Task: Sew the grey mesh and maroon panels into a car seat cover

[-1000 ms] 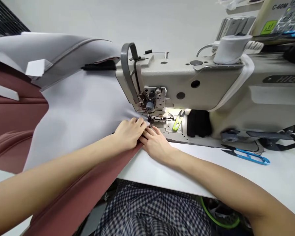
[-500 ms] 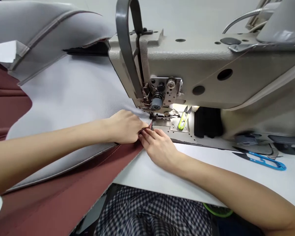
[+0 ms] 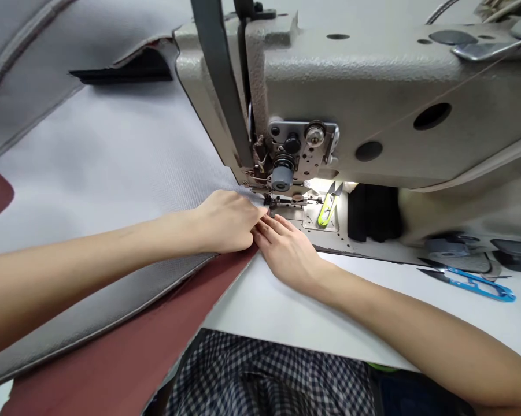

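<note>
My left hand lies palm down on the grey material, its fingers pressed together at the edge just before the presser foot. My right hand rests beside it, fingers stretched flat on the fabric edge and on the machine bed. A dark red layer lies under the grey one and hangs toward my lap. The beige sewing machine rises over both hands, its lamp lighting the needle plate.
Yellow-green thread snips lie on the needle plate right of the foot. Blue snips lie on the white table at the right. More grey material is piled at the back left. My checked garment shows below the table edge.
The view has closed in on the machine head. Both hands have stayed at the presser foot, and more grey material now lies to the left with less dark red showing.
</note>
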Demonstrator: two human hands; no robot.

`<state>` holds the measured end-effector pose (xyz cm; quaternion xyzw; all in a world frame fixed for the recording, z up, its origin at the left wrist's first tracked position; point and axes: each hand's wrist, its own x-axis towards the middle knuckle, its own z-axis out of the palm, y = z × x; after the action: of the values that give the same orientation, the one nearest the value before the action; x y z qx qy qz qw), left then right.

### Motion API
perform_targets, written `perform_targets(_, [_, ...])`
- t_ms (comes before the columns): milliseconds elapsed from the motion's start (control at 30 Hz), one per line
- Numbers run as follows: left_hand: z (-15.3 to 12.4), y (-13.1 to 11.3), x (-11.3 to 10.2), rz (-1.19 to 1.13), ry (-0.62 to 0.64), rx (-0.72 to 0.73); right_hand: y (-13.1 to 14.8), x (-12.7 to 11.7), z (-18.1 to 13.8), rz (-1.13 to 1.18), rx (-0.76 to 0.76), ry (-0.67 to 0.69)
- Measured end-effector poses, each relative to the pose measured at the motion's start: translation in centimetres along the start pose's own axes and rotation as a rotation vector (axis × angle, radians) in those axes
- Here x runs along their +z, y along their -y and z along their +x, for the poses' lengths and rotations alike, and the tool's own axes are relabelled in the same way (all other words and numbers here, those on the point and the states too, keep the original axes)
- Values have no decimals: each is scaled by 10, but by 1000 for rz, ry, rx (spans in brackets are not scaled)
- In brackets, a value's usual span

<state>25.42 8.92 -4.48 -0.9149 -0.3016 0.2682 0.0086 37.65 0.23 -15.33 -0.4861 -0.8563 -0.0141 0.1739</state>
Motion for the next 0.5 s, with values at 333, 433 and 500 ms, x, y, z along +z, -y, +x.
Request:
perform_targets(333, [-8, 0, 2, -118, -33, -4, 10, -7, -3, 107, -54, -24])
perform_targets(433, [-4, -7, 0, -118, 12, 4, 11, -6, -2, 112, -57, -18])
perform_targets(500, [-1, -9, 0, -124, 22, 15, 11, -3, -2, 90, -65, -32])
